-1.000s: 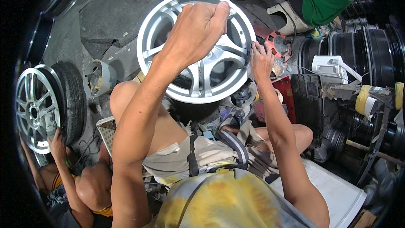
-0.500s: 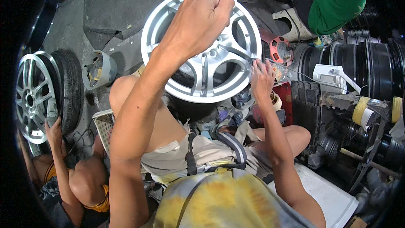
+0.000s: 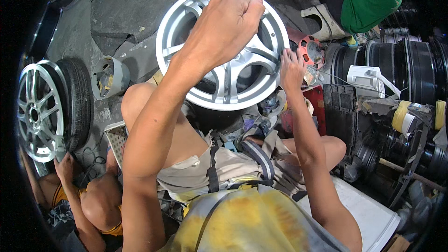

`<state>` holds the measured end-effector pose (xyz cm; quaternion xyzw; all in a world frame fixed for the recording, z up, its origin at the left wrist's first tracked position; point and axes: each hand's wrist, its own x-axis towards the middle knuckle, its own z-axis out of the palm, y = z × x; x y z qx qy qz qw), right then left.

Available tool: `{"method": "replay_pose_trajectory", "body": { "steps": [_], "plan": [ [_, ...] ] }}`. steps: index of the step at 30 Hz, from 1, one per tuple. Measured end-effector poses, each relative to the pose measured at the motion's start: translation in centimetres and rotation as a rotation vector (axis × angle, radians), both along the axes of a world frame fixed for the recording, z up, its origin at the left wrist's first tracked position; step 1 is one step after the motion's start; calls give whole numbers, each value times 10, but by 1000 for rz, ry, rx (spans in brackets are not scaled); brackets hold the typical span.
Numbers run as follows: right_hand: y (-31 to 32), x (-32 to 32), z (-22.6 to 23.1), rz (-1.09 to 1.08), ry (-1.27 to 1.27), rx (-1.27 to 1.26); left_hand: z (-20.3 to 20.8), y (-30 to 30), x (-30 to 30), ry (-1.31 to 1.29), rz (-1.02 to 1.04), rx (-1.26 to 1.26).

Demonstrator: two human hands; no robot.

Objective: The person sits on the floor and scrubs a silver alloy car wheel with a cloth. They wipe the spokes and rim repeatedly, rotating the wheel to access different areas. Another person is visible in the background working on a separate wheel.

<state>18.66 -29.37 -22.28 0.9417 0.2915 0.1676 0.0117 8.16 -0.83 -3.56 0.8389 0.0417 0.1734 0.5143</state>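
Observation:
A silver alloy wheel (image 3: pixel 233 105) with a spoked face stands in front of my bent legs, tilted toward me. Across its upper part reaches my left hand (image 3: pixel 228 30), closed in a fist with the knuckles up. Whatever its fingers may hold is hidden beneath them. At the wheel's right edge is my right hand (image 3: pixel 293 69), its fingertips curled against the outer rim. My left forearm covers part of the spokes and the hub.
To the left, another person's hand (image 3: pixel 64 165) is at a second silver wheel (image 3: pixel 33 114), beside a tyre (image 3: pixel 79 105). A grey bucket (image 3: pixel 122 77) stands nearby. Dark wheel rims (image 3: pixel 420 72) line the right, with a white plastic thing (image 3: pixel 366 80). Someone in green (image 3: pixel 373 2) sits at upper right.
My left fist has shifted slightly right and down over the wheel. My right hand has slid up along the rim. The wheel sits slightly higher, and the other person's hand has lowered.

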Motion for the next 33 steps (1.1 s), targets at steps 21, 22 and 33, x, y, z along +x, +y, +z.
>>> {"method": "replay_pose_trajectory", "body": {
  "steps": [21,22,33],
  "plan": [
    [-19,-46,0,34,71,72,6,0,0,13,41,24],
    [-13,-29,3,2,55,59,9,-4,0,34,26,16],
    [-15,-28,3,-1,45,174,2,-11,8,42,-16,-6]
  ]
}}
